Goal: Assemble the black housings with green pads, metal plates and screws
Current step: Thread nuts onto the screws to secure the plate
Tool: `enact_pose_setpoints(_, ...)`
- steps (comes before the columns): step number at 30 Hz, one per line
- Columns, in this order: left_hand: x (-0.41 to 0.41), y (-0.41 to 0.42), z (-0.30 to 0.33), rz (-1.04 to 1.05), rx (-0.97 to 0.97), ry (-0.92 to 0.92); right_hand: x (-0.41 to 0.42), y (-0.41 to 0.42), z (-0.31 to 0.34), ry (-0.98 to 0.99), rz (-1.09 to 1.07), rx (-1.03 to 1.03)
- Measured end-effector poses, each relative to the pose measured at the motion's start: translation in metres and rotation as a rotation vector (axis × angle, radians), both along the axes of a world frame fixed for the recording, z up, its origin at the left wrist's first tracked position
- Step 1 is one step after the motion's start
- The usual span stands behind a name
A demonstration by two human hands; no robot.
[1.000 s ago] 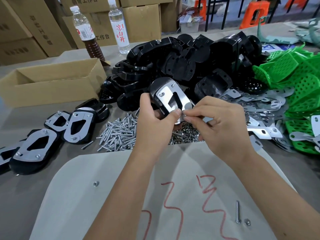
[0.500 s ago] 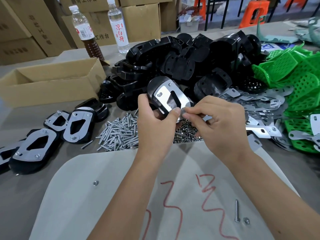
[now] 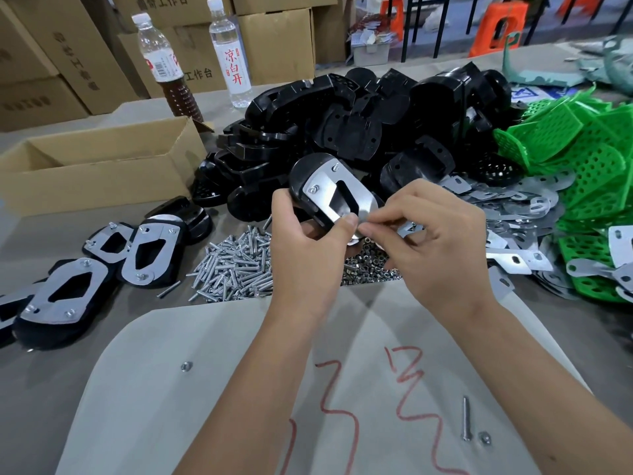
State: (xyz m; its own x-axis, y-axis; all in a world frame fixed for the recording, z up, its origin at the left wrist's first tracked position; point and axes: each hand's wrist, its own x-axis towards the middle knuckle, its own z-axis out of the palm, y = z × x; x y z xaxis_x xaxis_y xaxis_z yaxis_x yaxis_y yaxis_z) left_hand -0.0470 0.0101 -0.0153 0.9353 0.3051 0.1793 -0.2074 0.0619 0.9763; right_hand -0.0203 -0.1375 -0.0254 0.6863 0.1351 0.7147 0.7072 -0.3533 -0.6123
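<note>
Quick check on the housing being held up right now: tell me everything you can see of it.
The black housing is a rounded, glossy plastic shell, held tilted above the screw pile. A shiny metal plate with a slotted cut-out lies on its upturned face; two fasteners show at the plate's far corners. The left hand grips it from below, thumb on the plate's near end. The right hand pinches at that same near end; what it pinches is hidden. No green pad is visible on it.

Glossy black plastic housing [image 3: 303,174] carries a shiny metal plate [image 3: 337,197]; the grey sheet [image 3: 212,389] looks matt, perhaps cloth.
</note>
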Motion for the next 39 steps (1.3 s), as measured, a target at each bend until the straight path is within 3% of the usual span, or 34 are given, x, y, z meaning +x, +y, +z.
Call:
enact_pose_setpoints(7, -0.0011, 0.0014, 0.0011, -0.007, -0.029, 0.019, 0.0004, -0.0028, -0.0009, 0.105, 0.057, 0.047)
enact_pose_setpoints(24, -0.0015, 0.0016, 0.0041, -0.007, -0.069, 0.044, 0.0024, -0.0060, 0.0000, 0.036, 0.074, -0.067)
enact_pose_setpoints(39, -0.0021, 0.0042, 0.0078, -0.042, -0.108, 0.048, 0.0019, -0.0012, -0.0025, 0.065, 0.095, -0.037)
